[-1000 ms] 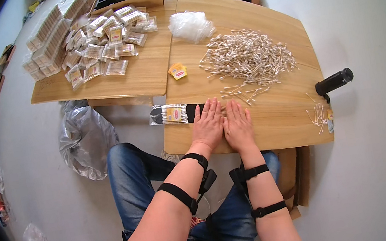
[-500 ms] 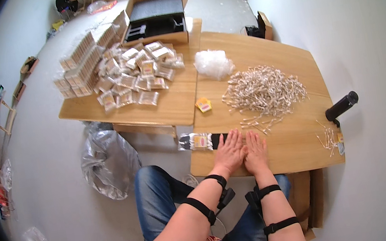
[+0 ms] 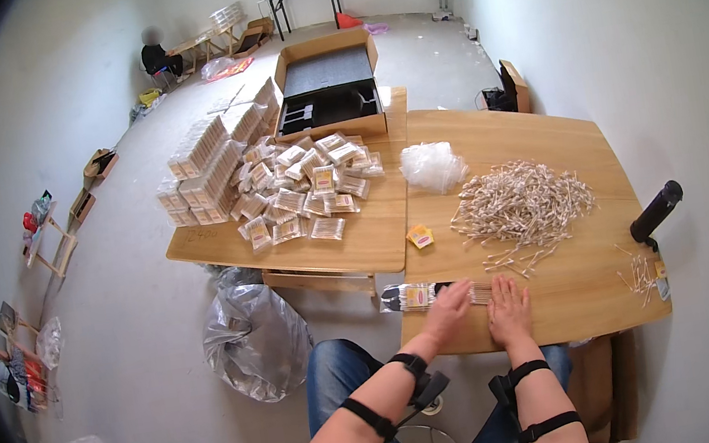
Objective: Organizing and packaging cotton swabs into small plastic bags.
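A row of cotton swabs (image 3: 480,291) lies side by side on the table between my hands. My right hand (image 3: 509,312) rests flat at the row's right end, fingers stretched out. At the left end, my left hand (image 3: 448,312) is over the edge of a black strip (image 3: 442,286), its fingers loosely bent and nothing visible in them. Just left of that hand, a clear plastic bag (image 3: 418,296) with a yellow card and swabs lies along the strip. Beyond my right hand is a large heap of loose swabs (image 3: 522,206).
Small yellow cards (image 3: 419,236) and a bundle of clear bags (image 3: 434,167) lie farther back. Filled swab packets (image 3: 303,183) pile up at left beside stacked packs (image 3: 205,175) and an open box (image 3: 330,106). A black cylinder (image 3: 656,211) and a few swabs (image 3: 638,275) are at right.
My left hand has moved left off the swabs, away from my right hand, and its fingers have bent. The swab row now shows between them. The view has tilted up.
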A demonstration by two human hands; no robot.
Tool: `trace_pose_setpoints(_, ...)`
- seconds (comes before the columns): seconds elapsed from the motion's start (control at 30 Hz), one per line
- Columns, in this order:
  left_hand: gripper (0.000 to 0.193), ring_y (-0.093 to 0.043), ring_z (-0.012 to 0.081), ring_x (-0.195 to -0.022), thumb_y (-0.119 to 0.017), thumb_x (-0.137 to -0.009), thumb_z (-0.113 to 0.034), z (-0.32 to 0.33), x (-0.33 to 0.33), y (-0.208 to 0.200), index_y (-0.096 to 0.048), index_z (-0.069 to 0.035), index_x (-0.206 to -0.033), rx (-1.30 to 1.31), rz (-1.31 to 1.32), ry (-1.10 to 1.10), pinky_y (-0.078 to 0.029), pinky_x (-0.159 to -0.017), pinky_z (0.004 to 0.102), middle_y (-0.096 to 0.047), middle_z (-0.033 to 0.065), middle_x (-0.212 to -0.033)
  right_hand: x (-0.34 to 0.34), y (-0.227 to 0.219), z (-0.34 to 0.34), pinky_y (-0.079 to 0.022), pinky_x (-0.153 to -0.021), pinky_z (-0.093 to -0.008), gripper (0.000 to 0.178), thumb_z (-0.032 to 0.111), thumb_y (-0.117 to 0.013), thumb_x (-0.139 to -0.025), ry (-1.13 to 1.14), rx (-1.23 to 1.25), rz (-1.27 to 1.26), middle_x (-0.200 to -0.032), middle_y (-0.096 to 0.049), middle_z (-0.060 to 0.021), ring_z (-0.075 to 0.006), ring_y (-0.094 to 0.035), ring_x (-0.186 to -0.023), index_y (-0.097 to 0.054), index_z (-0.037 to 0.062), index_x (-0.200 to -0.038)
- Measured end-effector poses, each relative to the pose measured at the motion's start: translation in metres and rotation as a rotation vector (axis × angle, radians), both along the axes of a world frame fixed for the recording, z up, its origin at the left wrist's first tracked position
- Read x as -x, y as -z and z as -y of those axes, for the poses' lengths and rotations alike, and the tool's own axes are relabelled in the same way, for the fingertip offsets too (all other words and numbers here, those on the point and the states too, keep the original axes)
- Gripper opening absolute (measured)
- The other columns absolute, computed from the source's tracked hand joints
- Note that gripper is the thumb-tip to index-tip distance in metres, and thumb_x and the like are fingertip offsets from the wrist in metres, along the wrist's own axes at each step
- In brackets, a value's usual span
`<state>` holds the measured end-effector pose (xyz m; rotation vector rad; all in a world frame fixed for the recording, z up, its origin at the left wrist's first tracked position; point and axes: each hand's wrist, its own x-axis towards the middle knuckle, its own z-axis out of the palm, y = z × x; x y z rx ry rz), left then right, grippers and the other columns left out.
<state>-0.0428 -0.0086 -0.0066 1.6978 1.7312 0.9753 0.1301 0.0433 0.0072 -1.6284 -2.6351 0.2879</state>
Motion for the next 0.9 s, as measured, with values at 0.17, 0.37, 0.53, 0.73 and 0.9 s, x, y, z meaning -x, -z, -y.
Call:
trace_pose_setpoints(0.17,0.019,-0.058,0.0369,-0.100,-0.055,-0.094,-0.016,0.030,0.063,-0.008,-0.063,-0.002,-0.105,-0.379,-0.032,-0.624,-0.046,-0.090,0.0448,-0.064,0.0162,-0.101,0.001,-0.008,-0.002,-0.016,-0.120,-0.0533,0.057,0.031,-0.038,-0.101,-0.007,-0.060,0.017,-0.160,-0.030,-0.0068,-0.0277,-0.026,-0.148,-0.029,0.0098,-0.153)
trace_pose_setpoints(0.37,0.020,-0.057,0.0362,-0.098,-0.055,-0.095,-0.022,0.023,0.105,0.033,-0.062,-0.003,-0.098,-0.248,-0.338,-0.751,-0.045,-0.087,0.0465,-0.063,0.0155,-0.098,0.004,-0.007,-0.003,-0.013,-0.120,-0.0531,0.058,0.032,-0.037,-0.102,-0.012,-0.053,-0.029,-0.160,-0.028,-0.0067,-0.0274,-0.024,-0.148,-0.027,0.0095,-0.154)
trace_pose_setpoints(0.53,0.032,-0.057,0.0365,-0.097,-0.052,-0.098,-0.034,0.013,0.098,0.045,-0.063,-0.005,-0.098,-0.117,-0.357,-0.677,-0.045,-0.087,0.0476,-0.064,0.0161,-0.099,0.007,-0.004,0.001,-0.012,-0.121,-0.0519,0.058,0.032,-0.036,-0.102,-0.059,-0.076,0.016,-0.161,-0.028,-0.0064,-0.0257,-0.024,-0.148,-0.026,0.0099,-0.155)
trace_pose_setpoints(0.73,0.032,-0.057,0.0378,-0.097,-0.045,-0.102,-0.032,0.013,0.092,0.058,-0.061,-0.005,-0.104,0.037,-0.424,-0.550,-0.046,-0.087,0.0497,-0.062,0.0168,-0.104,0.026,-0.006,0.006,-0.011,-0.121,-0.0507,0.058,0.031,-0.039,-0.101,-0.167,-0.095,-0.042,-0.160,-0.030,-0.0058,-0.0245,-0.025,-0.148,-0.028,0.0100,-0.154)
trace_pose_setpoints(0.9,0.031,-0.057,0.0390,-0.100,-0.040,-0.104,-0.029,0.014,0.100,0.081,-0.059,-0.006,-0.109,-0.093,-0.424,-0.483,-0.047,-0.086,0.0509,-0.062,0.0182,-0.105,0.048,-0.007,0.008,-0.012,-0.121,-0.0508,0.058,0.031,-0.041,-0.100,-0.222,-0.105,-0.086,-0.158,-0.034,-0.0055,-0.0247,-0.028,-0.147,-0.031,0.0102,-0.153)
